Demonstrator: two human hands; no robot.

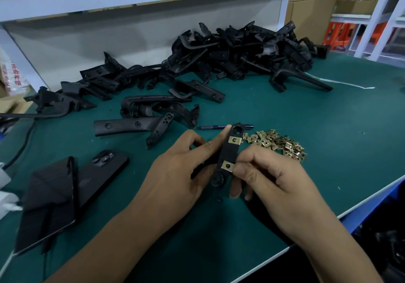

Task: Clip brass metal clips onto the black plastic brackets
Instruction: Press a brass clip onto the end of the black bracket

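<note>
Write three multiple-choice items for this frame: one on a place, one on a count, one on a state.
1. Where does the pile of loose brass metal clips lie?
A. on the green mat right of the hands
B. on the phone
C. on the shelf

2. How many brass clips sit on the held black plastic bracket?
A. none
B. two
C. five

3. How is the bracket held?
A. lying untouched
B. left hand only
C. gripped by both the left hand and right hand

Answers: 1 A, the pile rests on the mat beside the right hand; 2 B, one clip high, one low; 3 C, fingers of both hands curl round it.
</note>
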